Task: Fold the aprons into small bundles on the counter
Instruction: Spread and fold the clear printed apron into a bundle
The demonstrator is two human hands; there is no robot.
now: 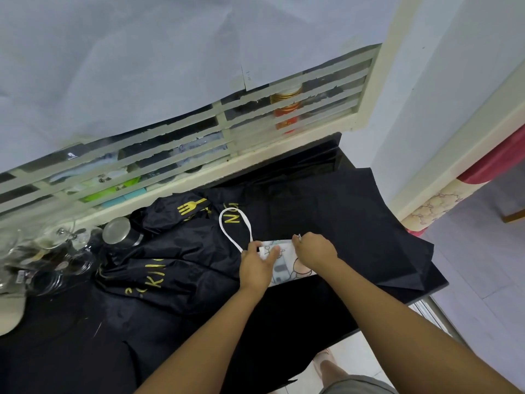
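A small white apron with cartoon prints lies folded into a narrow bundle on the black counter. Its white neck strap loops out toward the window. My left hand holds the bundle's left end with the thumb laid over its top. My right hand pinches the bundle's far upper edge. Under and around it lie black aprons with yellow lettering and a fork print, crumpled at the left. Another black apron is spread flat to the right.
Glass cups and a steel-lidded jar crowd the counter's left end. A slatted window frame runs along the back. The counter's right edge drops to a tiled floor, and a beige cap lies at the far left.
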